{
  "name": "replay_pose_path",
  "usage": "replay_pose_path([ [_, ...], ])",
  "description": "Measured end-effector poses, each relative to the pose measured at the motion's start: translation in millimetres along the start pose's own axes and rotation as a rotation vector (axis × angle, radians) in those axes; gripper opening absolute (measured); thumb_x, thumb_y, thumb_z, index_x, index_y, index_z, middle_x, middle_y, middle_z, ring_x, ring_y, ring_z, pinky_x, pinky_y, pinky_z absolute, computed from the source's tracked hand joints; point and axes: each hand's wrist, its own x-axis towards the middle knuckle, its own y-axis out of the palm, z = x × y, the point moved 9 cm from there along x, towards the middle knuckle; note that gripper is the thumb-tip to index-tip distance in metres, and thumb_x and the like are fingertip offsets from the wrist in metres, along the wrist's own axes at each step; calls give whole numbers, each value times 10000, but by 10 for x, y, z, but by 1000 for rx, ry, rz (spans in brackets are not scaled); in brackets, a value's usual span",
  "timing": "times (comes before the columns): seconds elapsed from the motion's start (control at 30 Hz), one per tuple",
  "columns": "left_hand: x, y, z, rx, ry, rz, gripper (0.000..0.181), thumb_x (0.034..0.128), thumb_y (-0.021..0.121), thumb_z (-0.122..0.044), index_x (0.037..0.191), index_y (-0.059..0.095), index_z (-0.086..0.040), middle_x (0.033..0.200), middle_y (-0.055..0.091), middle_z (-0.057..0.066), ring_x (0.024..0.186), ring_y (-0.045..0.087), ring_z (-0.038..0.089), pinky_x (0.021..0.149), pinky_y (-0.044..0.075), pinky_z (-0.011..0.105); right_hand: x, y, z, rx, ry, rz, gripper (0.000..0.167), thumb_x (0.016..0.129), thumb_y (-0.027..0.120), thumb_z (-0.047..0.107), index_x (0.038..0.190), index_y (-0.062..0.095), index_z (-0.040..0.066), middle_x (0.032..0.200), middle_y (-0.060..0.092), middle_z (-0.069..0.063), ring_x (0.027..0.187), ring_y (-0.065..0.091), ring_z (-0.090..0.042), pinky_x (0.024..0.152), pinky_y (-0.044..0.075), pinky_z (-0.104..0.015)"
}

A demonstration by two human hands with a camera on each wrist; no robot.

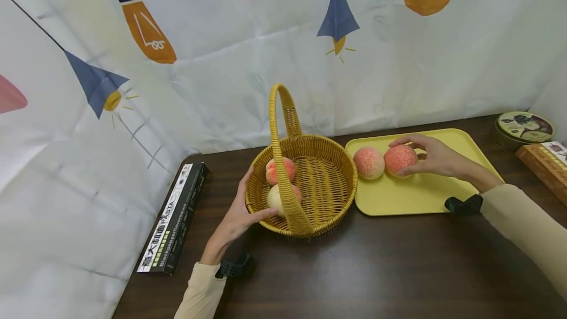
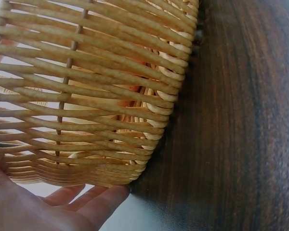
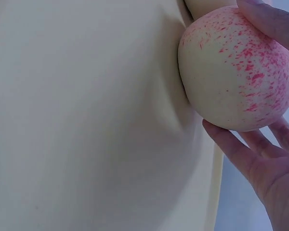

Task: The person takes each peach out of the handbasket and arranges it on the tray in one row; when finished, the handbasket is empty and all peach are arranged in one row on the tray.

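Note:
A yellow wicker basket [image 1: 325,181] with a tall arched handle stands mid-table. My left hand [image 1: 236,218] holds its left side, thumb over the rim and fingers along the outer wall; the left wrist view shows the fingers [image 2: 98,207] against the weave. Inside, behind the handle, lie a pink peach [image 1: 290,167] and a paler peach [image 1: 275,198]. To the right, my right hand [image 1: 438,155] grips a speckled pink peach [image 1: 400,161] between thumb and fingers, over the yellow tray [image 1: 412,201]. Another peach [image 1: 369,163] sits beside it at the tray's left end.
A black pasta box [image 1: 174,218] lies left of the basket. At the far right are a round tin [image 1: 524,127] and a brown box [image 1: 547,166]. A patterned white cloth [image 1: 221,92] hangs behind the dark wooden table [image 1: 345,274].

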Motion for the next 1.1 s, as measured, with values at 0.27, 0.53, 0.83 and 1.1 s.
replay_pose_path([
  [0.27,19,26,1,0,2,5,1224,859,885,-248,1689,-15,-241,1709,141,142,1526,288,347,1171,327,562,-13,-91,271,-49,-121,-15,689,811,891,27,1429,589,42,1412,560,-64,1255,500,54,997,441,-664],
  [0.53,3,9,12,-2,0,-1,1226,858,884,-237,1689,-17,-235,1700,157,156,1524,290,353,1167,334,558,193,169,1232,-68,-335,-8,613,822,899,65,1383,661,134,1397,601,5,1305,495,-75,1056,435,-339],
  [0.83,-9,23,13,-16,-11,1,1223,855,887,-235,1689,-7,-254,1686,189,158,1507,321,358,1147,367,543,474,999,1974,46,-491,150,545,863,878,106,1364,661,112,1362,609,-24,1325,519,-227,1098,435,-528],
  [1.1,-19,28,10,-28,-15,5,1215,860,884,-234,1688,-4,-270,1681,207,153,1489,357,361,1131,396,522,661,1652,1878,106,-460,257,517,882,850,75,1354,647,17,1454,554,-165,1403,477,-340,1099,442,-560],
])
